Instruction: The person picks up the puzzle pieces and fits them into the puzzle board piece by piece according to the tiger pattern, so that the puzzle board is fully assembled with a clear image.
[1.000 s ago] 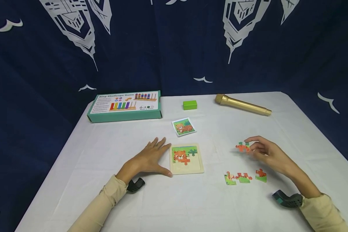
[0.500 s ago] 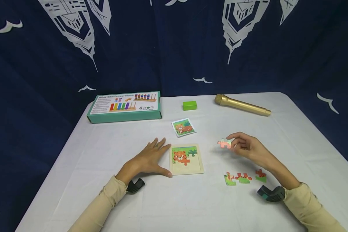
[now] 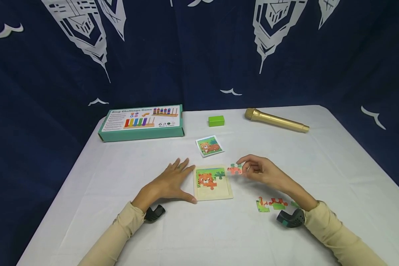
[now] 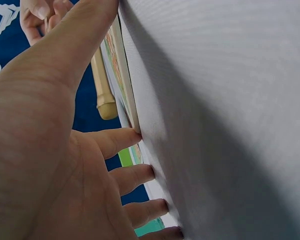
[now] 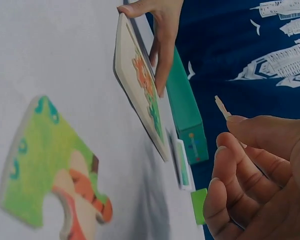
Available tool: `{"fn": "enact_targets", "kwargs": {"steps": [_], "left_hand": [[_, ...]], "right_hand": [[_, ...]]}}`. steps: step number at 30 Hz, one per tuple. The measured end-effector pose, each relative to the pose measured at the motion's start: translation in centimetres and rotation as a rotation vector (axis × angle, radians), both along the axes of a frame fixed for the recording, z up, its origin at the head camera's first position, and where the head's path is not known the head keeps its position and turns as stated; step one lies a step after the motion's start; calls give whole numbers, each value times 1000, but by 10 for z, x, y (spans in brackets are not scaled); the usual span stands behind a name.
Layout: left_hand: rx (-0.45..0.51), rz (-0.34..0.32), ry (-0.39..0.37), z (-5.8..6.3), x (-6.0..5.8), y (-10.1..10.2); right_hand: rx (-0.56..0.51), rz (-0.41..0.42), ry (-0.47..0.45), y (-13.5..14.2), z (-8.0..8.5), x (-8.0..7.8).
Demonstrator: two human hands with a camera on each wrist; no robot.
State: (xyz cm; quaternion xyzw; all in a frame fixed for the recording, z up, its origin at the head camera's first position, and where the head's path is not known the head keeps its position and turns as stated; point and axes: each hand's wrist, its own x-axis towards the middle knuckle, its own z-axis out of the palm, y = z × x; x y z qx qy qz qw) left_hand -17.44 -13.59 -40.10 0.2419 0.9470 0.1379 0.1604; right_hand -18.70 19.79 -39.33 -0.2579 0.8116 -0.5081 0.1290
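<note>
A square wooden puzzle board (image 3: 213, 195) lies in the middle of the table, with tiger-face and green leafy pieces fitted in its upper part. My left hand (image 3: 173, 183) rests spread at the board's left edge, thumb and forefinger touching its corners. Between thumb and fingers, my right hand (image 3: 264, 171) pinches an orange-and-green puzzle piece (image 3: 234, 169) just above the board's upper right edge. In the right wrist view that held piece (image 5: 222, 107) appears edge-on. Loose puzzle pieces (image 3: 263, 205) lie below the right hand, one partly hidden by the right wrist.
A tiger picture card (image 3: 210, 146) lies behind the board. Farther back are a green block (image 3: 216, 121), a teal game box (image 3: 141, 123) at left and a gold microphone (image 3: 276, 120) at right. A dark blue curtain (image 3: 193, 55) hangs behind the table.
My right hand has carried the pinched puzzle piece leftward from the right side of the table to the board's edge. The left hand has stayed in place.
</note>
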Motion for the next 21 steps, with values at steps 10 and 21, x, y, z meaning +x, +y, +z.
{"fn": "enact_targets", "kwargs": {"steps": [10,21], "left_hand": [[4,-2,0,1,0,0],[6,-3,-1,1,0,0]], "right_hand": [[28,79,-7,-22,-10,-4],[82,127,31,-36,-19,-2]]}}
